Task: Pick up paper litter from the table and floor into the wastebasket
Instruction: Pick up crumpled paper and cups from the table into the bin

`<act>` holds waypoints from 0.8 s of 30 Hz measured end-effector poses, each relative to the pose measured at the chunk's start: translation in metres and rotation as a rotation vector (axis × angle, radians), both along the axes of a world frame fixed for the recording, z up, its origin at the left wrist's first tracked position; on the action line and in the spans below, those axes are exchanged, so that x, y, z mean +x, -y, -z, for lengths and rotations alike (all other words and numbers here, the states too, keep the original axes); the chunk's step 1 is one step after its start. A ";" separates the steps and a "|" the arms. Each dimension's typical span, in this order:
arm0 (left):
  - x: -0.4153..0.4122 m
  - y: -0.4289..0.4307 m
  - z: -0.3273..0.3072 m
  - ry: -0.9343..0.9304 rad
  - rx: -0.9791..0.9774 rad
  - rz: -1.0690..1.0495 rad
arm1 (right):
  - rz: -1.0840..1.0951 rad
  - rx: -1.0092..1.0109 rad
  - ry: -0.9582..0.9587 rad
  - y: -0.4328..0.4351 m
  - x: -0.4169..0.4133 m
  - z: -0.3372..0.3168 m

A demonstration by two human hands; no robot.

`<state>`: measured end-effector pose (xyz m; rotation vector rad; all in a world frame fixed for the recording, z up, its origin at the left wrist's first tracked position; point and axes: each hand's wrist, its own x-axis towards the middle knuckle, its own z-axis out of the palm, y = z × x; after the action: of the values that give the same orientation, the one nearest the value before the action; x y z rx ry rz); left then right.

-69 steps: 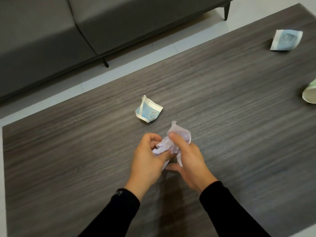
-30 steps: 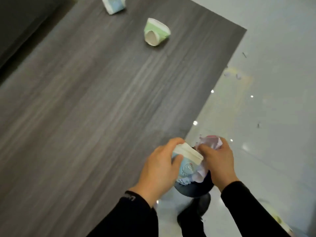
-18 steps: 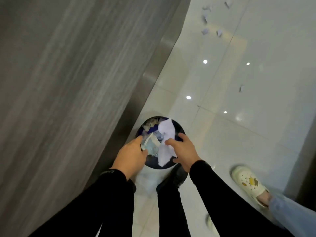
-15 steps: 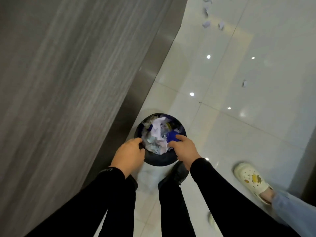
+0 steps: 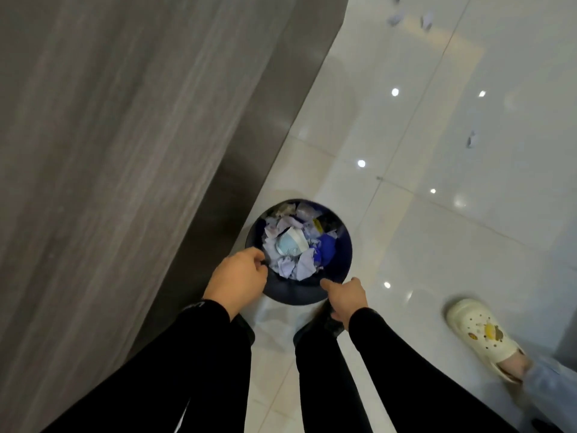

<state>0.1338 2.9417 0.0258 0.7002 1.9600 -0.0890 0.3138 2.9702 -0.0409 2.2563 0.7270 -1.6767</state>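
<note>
Over the wastebasket [image 5: 342,259] both hands, the left hand [image 5: 239,281] and right hand [image 5: 345,296], now hang empty and loosely curled, their crumpled paper [image 5: 288,245] dropped inside, leaving floor scraps [image 5: 395,18].

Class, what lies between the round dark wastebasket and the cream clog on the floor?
Head view: bare glossy white floor tile separates the wastebasket from the clog.

Two hands, the left hand [image 5: 237,278] and the right hand [image 5: 345,296], one wastebasket [image 5: 342,254], one table [image 5: 125,151], one cream clog [image 5: 480,337], and three paper scraps on the floor [image 5: 395,18] [image 5: 426,20] [image 5: 470,139] are visible.
</note>
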 end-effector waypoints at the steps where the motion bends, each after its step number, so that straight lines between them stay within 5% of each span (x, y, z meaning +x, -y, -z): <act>1: 0.000 0.002 0.008 0.000 0.013 0.000 | 0.045 0.001 -0.017 0.005 -0.002 0.011; 5: 0.002 0.011 0.029 0.007 0.073 -0.006 | 0.289 -0.045 -0.056 0.022 0.004 0.050; 9: 0.005 0.016 0.028 0.004 0.132 0.011 | 0.175 -0.019 -0.100 0.016 0.013 0.053; 24: -0.003 -0.123 -0.137 -0.050 0.546 -0.144 | 0.370 0.203 -0.215 -0.137 0.060 -0.140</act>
<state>0.1310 3.0643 0.1633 0.9050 2.0921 0.5387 0.3742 3.1068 0.0994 2.4963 0.5702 -2.1274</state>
